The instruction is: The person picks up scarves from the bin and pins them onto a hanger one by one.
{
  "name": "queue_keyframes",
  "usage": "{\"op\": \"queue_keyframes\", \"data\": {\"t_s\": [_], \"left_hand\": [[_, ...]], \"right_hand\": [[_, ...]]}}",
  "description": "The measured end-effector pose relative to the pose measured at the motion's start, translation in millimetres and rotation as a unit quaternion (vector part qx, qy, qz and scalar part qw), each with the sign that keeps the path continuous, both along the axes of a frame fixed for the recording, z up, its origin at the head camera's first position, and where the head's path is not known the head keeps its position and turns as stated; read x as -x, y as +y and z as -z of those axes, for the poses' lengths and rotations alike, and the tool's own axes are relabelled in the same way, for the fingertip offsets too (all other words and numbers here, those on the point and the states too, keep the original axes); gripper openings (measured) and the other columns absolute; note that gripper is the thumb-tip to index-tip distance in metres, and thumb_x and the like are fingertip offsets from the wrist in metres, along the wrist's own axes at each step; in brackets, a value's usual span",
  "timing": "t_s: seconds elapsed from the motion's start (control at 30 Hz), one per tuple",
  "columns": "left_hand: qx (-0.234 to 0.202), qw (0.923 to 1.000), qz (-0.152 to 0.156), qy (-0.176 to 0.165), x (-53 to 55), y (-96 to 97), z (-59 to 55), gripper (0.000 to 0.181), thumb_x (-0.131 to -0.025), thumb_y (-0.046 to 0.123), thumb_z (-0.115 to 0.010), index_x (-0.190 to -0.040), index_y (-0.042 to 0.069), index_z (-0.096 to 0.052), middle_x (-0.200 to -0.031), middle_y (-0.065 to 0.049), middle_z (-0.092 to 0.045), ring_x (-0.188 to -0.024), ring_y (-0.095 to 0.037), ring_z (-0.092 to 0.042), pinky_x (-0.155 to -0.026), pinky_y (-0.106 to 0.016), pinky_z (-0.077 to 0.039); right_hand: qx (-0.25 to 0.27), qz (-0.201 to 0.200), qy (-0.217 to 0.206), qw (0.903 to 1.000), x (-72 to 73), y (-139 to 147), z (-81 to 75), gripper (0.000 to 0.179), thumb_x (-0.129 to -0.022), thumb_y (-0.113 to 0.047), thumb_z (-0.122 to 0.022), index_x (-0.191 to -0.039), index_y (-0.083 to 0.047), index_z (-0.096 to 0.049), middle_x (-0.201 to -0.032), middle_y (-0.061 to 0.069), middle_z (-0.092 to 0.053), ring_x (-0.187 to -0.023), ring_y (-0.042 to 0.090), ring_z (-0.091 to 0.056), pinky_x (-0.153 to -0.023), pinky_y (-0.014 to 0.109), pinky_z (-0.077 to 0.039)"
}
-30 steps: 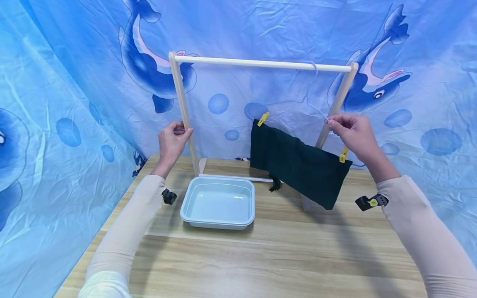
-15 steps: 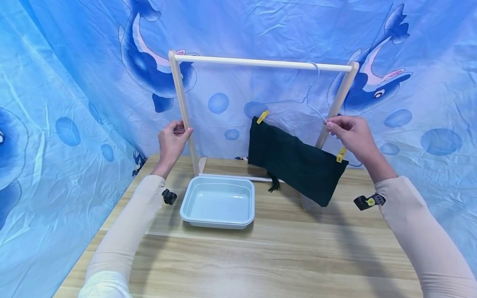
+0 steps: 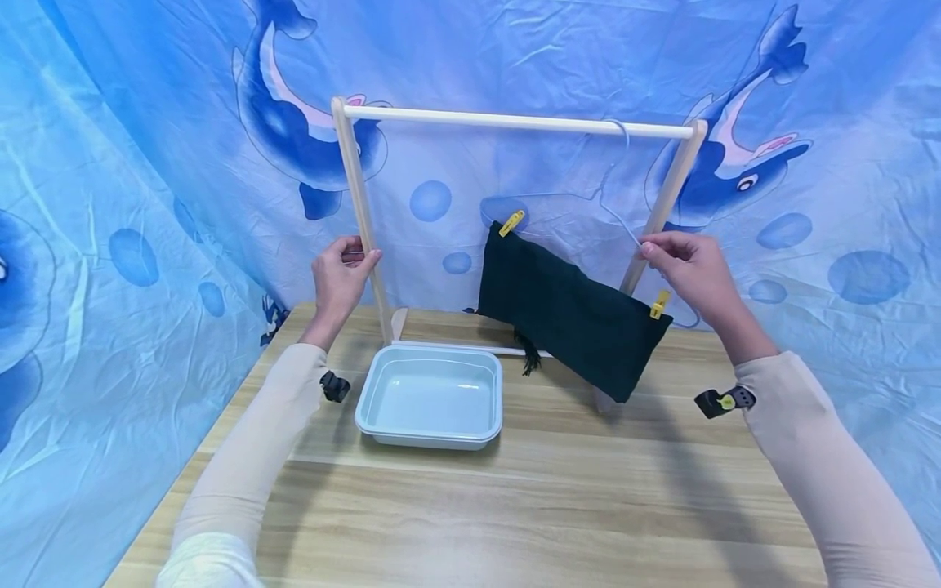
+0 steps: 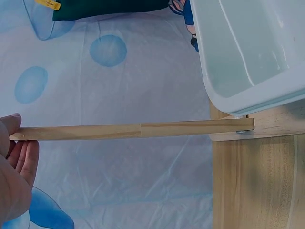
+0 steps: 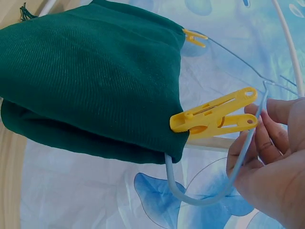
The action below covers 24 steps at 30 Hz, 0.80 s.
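A dark green knitted cloth with a tassel hangs folded over a light blue hanger, tilted down to the right. Yellow clothespins fix it at both ends, one at the left and one at the right. The hanger's hook rests over the rack's white bar. My right hand pinches the hanger's right arm above the right clothespin. With thumb and fingers, my left hand grips the rack's left wooden post. The hanger's lower part is mostly hidden by the cloth.
A pale blue plastic basin stands on the wooden table, in front of the rack's left side. The rack's right post stands behind my right hand. A blue dolphin-print curtain surrounds the table's back and sides.
The green cloth and the hanger's lower part have swung left and slightly up. My right hand has shifted slightly left, keeping its pinch. The left hand stays on the post.
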State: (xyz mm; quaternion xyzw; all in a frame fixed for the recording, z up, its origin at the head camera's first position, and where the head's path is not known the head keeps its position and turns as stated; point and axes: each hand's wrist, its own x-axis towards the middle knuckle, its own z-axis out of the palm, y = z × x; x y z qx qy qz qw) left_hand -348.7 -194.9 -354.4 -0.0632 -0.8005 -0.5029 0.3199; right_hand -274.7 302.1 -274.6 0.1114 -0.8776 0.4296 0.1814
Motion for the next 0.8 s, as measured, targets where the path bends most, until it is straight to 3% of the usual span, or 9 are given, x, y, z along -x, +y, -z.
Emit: {"op": "queue_keyframes", "data": {"t_s": [0.23,0.37,0.53,0.7,0.8], "left_hand": [[-0.006,1.0000,0.003,-0.003,-0.8,-3.0,1.4,0.039,-0.094,0.026,-0.077,-0.122,0.001,-0.069,-0.112,-0.019,-0.073,-0.101,-0.029,-0.072,-0.084,-0.027,-0.058],[-0.013,0.9998,0.013,-0.004,-6.4,-4.8,0.5,0.042,-0.094,0.030,-0.077,-0.124,0.002,-0.069,-0.114,-0.017,-0.072,-0.101,-0.027,-0.072,-0.083,-0.026,-0.058],[-0.012,0.9998,0.016,0.000,-17.9,-7.5,-1.3,0.047,-0.094,0.034,-0.076,-0.127,0.003,-0.066,-0.120,-0.014,-0.071,-0.102,-0.027,-0.072,-0.082,-0.023,-0.057],[0.030,0.9986,-0.003,0.042,-34.7,-8.4,-3.3,0.043,-0.095,0.029,-0.074,-0.126,0.001,-0.064,-0.121,-0.013,-0.070,-0.102,-0.030,-0.072,-0.086,-0.035,-0.058],[0.067,0.9941,-0.009,0.084,-46.8,-7.4,-4.0,0.036,-0.096,0.023,-0.072,-0.122,-0.001,-0.066,-0.118,-0.017,-0.070,-0.102,-0.033,-0.071,-0.088,-0.046,-0.057]], "right_hand": [[0.018,0.051,0.002,0.9985,-13.2,3,-1.0,0.050,-0.102,-0.045,-0.059,-0.132,-0.005,-0.067,-0.103,-0.009,-0.064,-0.095,0.016,-0.056,-0.072,0.015,-0.047],[0.038,0.068,0.035,0.9963,-23.5,4,-0.8,0.046,-0.102,-0.041,-0.061,-0.131,-0.005,-0.068,-0.102,-0.016,-0.064,-0.095,0.008,-0.058,-0.073,0.014,-0.047],[0.059,0.062,0.086,0.9926,-40.2,4,1.6,0.037,-0.102,-0.031,-0.064,-0.128,-0.006,-0.070,-0.103,-0.020,-0.066,-0.096,0.005,-0.061,-0.079,0.012,-0.048],[0.048,0.055,0.115,0.9907,-60.0,0,6.9,0.034,-0.101,-0.024,-0.067,-0.128,-0.005,-0.070,-0.107,-0.019,-0.068,-0.097,0.004,-0.062,-0.081,0.009,-0.049],[0.030,0.047,0.134,0.9894,-70.4,-6,12.6,0.033,-0.099,-0.018,-0.070,-0.128,-0.005,-0.070,-0.115,-0.008,-0.072,-0.099,0.000,-0.063,-0.082,0.008,-0.048]]}}
